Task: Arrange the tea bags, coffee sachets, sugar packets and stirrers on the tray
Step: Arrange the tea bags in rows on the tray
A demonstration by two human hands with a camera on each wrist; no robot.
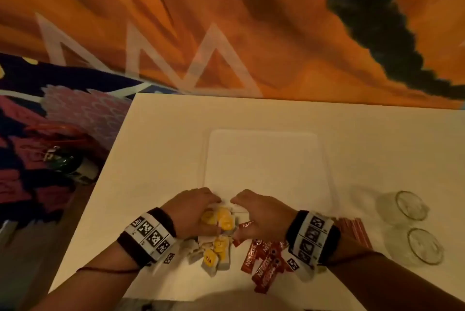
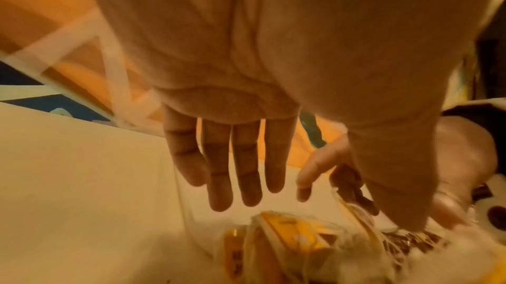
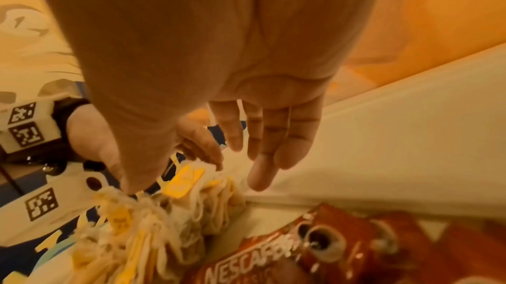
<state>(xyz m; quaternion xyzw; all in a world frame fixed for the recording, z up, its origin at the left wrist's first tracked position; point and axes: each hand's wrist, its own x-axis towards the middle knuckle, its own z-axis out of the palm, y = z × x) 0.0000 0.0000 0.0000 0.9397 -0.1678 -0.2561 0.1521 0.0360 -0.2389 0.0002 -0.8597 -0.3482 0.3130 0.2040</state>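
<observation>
A pile of tea bags (image 1: 220,220) with yellow tags lies on the white table, just before the near rim of a pale clear tray (image 1: 264,154). My left hand (image 1: 193,210) and right hand (image 1: 259,210) flank the top of the pile, fingertips almost meeting at the tray's edge. The left wrist view shows my left fingers (image 2: 232,159) straight above the tea bags (image 2: 295,234). My right fingers (image 3: 273,137) are straight too, with the thumb touching the tea bags (image 3: 186,180). Red coffee sachets (image 1: 264,260) (image 3: 315,252) lie under my right wrist. Nothing lies on the tray.
A bundle of thin red sticks (image 1: 352,230) lies right of my right wrist. Two empty glasses (image 1: 411,206) (image 1: 425,245) stand at the right. More tea bags (image 1: 214,252) lie nearer me. An orange patterned cloth (image 1: 276,33) runs behind the table; a patterned floor lies left.
</observation>
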